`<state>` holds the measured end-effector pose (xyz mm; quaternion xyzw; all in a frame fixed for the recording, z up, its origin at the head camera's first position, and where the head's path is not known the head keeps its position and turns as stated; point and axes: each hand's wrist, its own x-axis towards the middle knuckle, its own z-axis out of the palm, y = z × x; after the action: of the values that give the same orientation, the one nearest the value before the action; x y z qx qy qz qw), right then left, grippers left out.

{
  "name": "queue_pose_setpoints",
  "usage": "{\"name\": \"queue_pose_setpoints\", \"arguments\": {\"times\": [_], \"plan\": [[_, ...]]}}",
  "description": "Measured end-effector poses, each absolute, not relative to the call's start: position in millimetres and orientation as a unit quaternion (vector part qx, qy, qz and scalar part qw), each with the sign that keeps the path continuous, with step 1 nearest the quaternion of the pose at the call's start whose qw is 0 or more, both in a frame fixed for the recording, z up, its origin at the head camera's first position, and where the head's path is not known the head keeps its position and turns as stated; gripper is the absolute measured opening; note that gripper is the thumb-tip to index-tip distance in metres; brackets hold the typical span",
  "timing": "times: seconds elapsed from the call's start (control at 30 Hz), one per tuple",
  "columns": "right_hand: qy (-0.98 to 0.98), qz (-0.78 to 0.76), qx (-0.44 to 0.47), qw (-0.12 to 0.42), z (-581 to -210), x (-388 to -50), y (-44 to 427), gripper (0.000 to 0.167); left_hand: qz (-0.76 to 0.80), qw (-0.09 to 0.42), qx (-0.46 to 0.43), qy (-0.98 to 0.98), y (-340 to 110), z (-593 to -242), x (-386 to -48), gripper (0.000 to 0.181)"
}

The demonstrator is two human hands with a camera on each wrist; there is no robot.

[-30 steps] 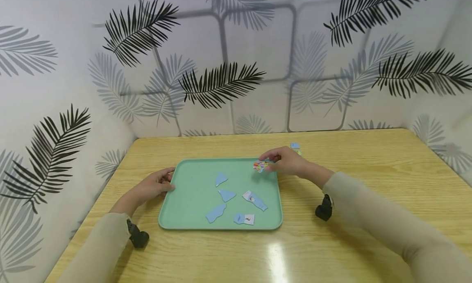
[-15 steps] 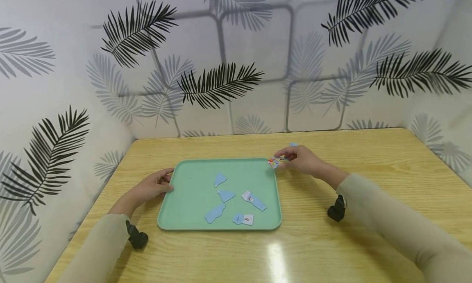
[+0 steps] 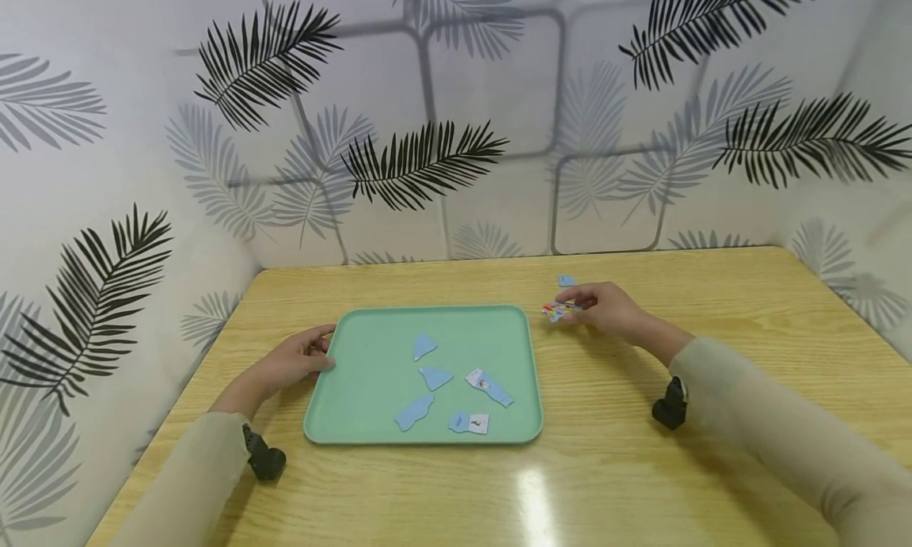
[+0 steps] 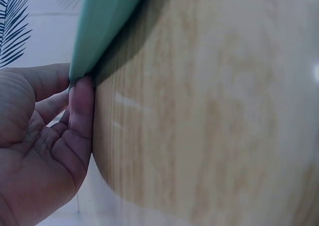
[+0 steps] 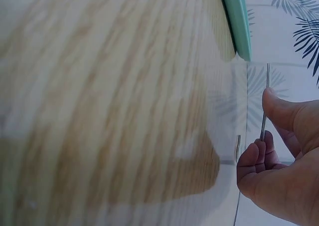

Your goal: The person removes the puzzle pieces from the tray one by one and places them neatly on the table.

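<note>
My left hand (image 3: 290, 365) holds the left rim of a mint-green tray (image 3: 356, 389). In the left wrist view, the thumb lies over the rim and the fingers (image 4: 81, 104) are under it. Just beyond the tray's far right corner, my right hand (image 3: 609, 316) pinches a multicoloured puzzle piece (image 3: 558, 309) above the table. Seen edge-on in the right wrist view, that thin piece (image 5: 267, 79) sits between thumb and fingertips. Several light-blue pieces lie in the tray, among them a triangular piece (image 3: 436, 378) and a piece with a small picture (image 3: 490, 387).
A small blue piece (image 3: 566, 280) lies on the wooden table (image 3: 677, 294) behind the right hand. The tray takes up the table's left-centre part. A wall with a leaf pattern (image 3: 427, 167) stands behind the table and along its left side.
My right hand has carried the multicoloured piece rightward, from above the tray's far right corner to beyond its rim. The left hand stays at the tray, and the pieces in it lie as before.
</note>
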<state>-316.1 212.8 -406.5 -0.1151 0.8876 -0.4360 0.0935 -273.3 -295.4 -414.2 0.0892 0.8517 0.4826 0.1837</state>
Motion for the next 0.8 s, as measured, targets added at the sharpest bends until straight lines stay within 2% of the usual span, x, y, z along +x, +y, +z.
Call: {"name": "queue_pose_setpoints", "arguments": {"times": [0.47,0.8], "plan": [[0.898,-0.419,-0.105,0.080,-411.5,-321.3,227.8,0.034,0.469,0.179,0.093,0.860,-294.1,-412.3,-273.2,0.067],[0.904,-0.408,-0.093,0.089,-413.6,-325.4,231.1,0.032,0.469,0.181,0.089,0.860,-294.3,-412.8,-272.7,0.067]]}}
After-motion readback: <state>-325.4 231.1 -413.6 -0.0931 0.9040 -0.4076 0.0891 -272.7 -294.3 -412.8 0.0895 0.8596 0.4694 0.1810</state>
